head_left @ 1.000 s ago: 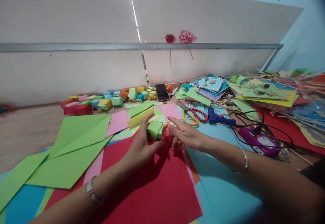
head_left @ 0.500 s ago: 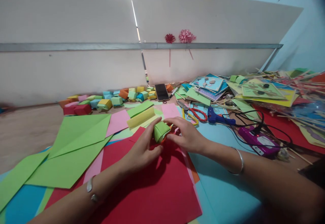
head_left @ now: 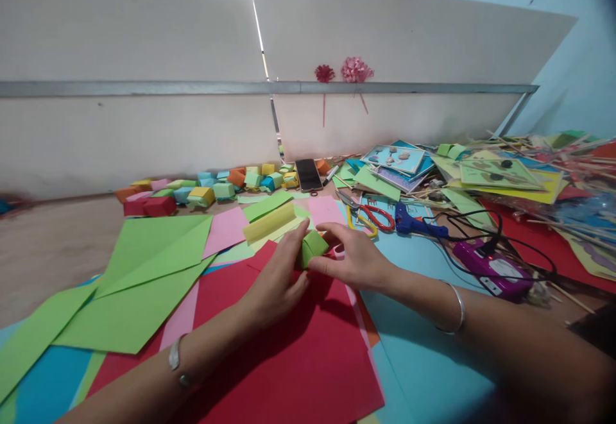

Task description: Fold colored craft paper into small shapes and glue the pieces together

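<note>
A small folded green paper box (head_left: 313, 247) is held between my two hands, above the far part of a large red paper sheet (head_left: 289, 360). My left hand (head_left: 282, 273) grips its left side, with the fingers behind it and the thumb low in front. From the right, my right hand (head_left: 353, 257) pinches the box, its thumb on the near face. A folded yellow paper strip (head_left: 270, 225) lies just beyond my left hand. Pink paper (head_left: 226, 234) lies to the left of that strip.
Small coloured paper boxes (head_left: 224, 190) line the back beside a phone (head_left: 308, 175). Scissors (head_left: 370, 211), a blue glue gun (head_left: 416, 222) and a purple power strip (head_left: 491, 269) with black cables are at the right. Green sheets (head_left: 139, 308) spread out at the left.
The green box has turned in my hands and moved slightly right. Orange paper that showed beside it is now hidden. My right thumb has come onto the box's near face.
</note>
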### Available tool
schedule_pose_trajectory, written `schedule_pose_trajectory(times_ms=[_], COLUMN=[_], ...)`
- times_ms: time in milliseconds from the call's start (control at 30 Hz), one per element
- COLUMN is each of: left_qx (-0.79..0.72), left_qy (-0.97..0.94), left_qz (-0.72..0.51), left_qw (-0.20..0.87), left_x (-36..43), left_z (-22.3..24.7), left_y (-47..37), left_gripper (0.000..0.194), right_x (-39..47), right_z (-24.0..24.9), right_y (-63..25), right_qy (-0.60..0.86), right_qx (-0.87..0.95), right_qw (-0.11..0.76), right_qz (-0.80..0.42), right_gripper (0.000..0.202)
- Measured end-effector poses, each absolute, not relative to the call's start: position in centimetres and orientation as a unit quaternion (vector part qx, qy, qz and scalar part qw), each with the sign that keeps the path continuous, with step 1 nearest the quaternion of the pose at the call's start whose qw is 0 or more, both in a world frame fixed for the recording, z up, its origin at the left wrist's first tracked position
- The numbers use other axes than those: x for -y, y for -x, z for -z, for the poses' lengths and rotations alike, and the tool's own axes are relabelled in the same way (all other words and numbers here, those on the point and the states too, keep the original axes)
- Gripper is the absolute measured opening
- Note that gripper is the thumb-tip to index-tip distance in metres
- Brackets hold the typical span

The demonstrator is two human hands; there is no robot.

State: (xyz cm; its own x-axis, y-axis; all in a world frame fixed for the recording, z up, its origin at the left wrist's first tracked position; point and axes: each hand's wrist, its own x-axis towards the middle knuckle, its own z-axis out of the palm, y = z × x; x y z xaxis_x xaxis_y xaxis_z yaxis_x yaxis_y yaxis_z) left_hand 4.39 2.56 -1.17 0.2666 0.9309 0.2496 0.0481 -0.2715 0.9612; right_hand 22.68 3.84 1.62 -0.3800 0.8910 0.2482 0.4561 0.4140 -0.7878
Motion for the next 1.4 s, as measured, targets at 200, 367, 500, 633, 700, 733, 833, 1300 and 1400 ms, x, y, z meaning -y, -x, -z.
schedule_pose_trajectory(times_ms=[200, 367, 500, 633, 700, 733, 833, 1300, 1400], left_qx=[-0.404, -0.376, -0.4, -0.388, -0.376, -0.369, -0.357, -0.354, -0.372], left_qy=[-0.662, -0.564, -0.51, -0.491, -0.487, -0.485, -0.471, -0.375, -0.386], left_qz=[-0.438, -0.438, -0.471, -0.504, -0.504, -0.499, -0.492, -0.481, -0.462], left_qw=[0.455, 0.591, 0.598, 0.595, 0.606, 0.616, 0.639, 0.709, 0.707], left_x=[-2.8, -3.0, -3.1, -3.3, -3.3, -3.3, -3.3, -3.5, -3.5], left_z=[1.4, 1.2, 1.1, 1.3, 1.4, 1.4, 1.4, 1.4, 1.1], left_y=[-4.5, -4.3, -4.3, -4.2, -4.2, -4.2, -4.3, -4.2, -4.2], left_gripper=[0.08, 0.067, 0.061, 0.061, 0.061, 0.061, 0.057, 0.041, 0.039], right_x=[-3.8, -4.4, -4.4, -4.1, -3.9, -3.9, -4.1, -4.9, -4.9], right_z=[-1.4, -1.0, -0.4, 0.0, 0.1, 0.1, 0.2, 1.5, 1.5], right_y=[-22.4, -22.5, -22.5, -22.5, -22.4, -22.4, -22.6, -23.0, -23.0], right_qy=[0.454, 0.426, 0.436, 0.411, 0.411, 0.414, 0.412, 0.372, 0.358], right_qx=[0.715, 0.663, 0.707, 0.742, 0.759, 0.767, 0.777, 0.798, 0.814], right_qw=[0.386, 0.423, 0.412, 0.399, 0.38, 0.37, 0.368, 0.432, 0.428], right_qz=[-0.366, -0.446, -0.375, -0.349, -0.332, -0.323, -0.303, -0.194, -0.161], right_gripper=[0.057, 0.053, 0.051, 0.053, 0.055, 0.055, 0.052, 0.027, 0.024])
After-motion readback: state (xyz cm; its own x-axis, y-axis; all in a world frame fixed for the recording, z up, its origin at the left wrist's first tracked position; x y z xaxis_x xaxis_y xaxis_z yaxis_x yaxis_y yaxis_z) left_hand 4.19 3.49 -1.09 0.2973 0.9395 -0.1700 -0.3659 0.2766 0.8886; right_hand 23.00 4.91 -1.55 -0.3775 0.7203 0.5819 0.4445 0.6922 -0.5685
